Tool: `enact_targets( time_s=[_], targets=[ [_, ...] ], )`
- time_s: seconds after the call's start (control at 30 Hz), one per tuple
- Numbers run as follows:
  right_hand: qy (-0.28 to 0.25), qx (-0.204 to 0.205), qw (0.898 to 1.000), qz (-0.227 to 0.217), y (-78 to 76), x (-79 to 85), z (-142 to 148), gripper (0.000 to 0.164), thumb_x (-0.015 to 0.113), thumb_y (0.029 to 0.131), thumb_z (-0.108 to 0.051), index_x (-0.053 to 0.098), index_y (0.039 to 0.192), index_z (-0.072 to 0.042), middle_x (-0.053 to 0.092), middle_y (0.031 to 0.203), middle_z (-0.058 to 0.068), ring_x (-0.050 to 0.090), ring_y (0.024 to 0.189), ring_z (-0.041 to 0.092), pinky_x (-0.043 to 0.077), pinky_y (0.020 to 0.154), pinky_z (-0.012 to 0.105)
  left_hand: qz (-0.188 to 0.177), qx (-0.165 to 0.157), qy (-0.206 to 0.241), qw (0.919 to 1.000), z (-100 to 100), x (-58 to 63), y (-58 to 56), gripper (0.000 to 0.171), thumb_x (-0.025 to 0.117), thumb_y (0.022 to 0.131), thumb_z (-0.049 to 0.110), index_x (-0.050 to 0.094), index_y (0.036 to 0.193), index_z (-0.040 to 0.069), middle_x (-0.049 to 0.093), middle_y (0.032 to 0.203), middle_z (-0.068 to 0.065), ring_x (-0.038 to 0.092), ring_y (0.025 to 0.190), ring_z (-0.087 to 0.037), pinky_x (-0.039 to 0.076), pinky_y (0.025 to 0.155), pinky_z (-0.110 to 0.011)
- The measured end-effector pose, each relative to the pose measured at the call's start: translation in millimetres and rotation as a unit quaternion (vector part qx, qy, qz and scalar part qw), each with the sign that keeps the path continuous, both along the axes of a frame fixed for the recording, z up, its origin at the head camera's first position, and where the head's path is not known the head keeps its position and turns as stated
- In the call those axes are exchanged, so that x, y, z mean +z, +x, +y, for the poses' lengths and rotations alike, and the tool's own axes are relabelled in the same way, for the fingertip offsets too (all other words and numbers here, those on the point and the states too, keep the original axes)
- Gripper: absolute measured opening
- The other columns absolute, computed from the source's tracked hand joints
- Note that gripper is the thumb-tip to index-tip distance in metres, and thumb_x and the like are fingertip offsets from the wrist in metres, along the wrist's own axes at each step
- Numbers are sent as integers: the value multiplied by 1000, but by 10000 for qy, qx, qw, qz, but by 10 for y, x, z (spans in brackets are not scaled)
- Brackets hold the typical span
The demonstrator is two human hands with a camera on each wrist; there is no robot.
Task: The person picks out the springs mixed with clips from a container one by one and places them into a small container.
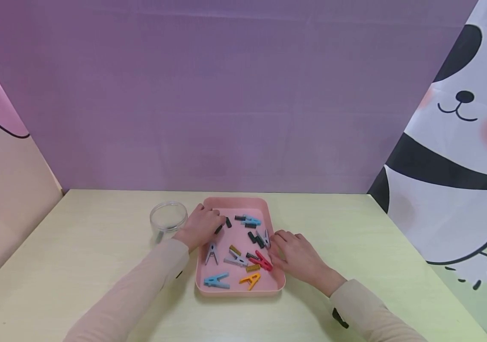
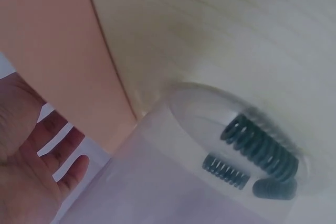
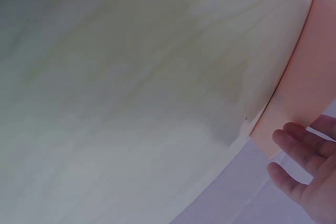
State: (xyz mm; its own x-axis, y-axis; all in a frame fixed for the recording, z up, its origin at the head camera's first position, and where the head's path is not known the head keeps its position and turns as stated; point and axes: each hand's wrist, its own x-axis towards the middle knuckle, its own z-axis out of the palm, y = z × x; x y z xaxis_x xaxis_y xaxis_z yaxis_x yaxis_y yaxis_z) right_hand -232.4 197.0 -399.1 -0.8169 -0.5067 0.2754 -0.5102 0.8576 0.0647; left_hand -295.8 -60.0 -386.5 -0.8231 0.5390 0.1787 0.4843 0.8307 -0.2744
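A pink tray holds several clothespins and loose coil springs. My left hand reaches over its left rim, fingertips close to a dark spring and a second dark spring. In the left wrist view the fingers of that hand are loosely bent and spread; thumb hidden. My right hand lies at the right rim, near a red clothespin and a grey clothespin. The right wrist view shows this hand's fingers relaxed against the tray's outer wall.
Left of the tray stands a clear round jar with dark springs inside. Blue clothespins and a yellow clothespin lie in the tray. A purple backdrop rises behind the table.
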Motion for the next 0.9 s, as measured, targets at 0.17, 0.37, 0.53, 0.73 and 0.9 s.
enact_targets(
  time_s=[0.17,0.37,0.53,0.73,0.9],
  targets=[
    [-14,33,10000,29,3,-3,2,39,64,81,-34,59,111,-10,59,109,3,55,98,18,48,83,39,86,-132,51,9999,-3,80,47,18,59,87,31,65,102,23,65,97,1,52,96,-19,41,85,-37],
    [18,41,10000,62,3,-4,1,39,64,81,-34,59,111,-10,59,109,3,55,98,18,48,83,39,316,-345,25,9989,-20,218,119,26,66,81,35,65,104,22,64,100,0,52,103,-22,43,85,-37],
    [6,31,10000,26,3,-5,1,40,64,81,-35,58,112,-10,59,110,4,55,100,18,48,84,39,252,-481,236,9982,-63,318,174,32,70,77,34,64,105,21,64,101,1,53,105,-22,42,86,-37],
    [-15,87,9999,115,-4,-15,6,38,64,81,-34,59,111,-10,60,110,4,56,100,19,48,83,38,186,-584,565,9965,-143,401,217,33,73,74,33,63,103,19,64,102,2,53,99,-21,41,88,-38],
    [-21,87,9999,120,-8,-19,9,38,64,81,-34,59,110,-10,60,110,4,55,100,19,48,83,38,135,-506,782,9956,-231,471,247,32,73,74,33,63,102,21,64,102,4,53,94,-20,42,88,-38]
  ],
)
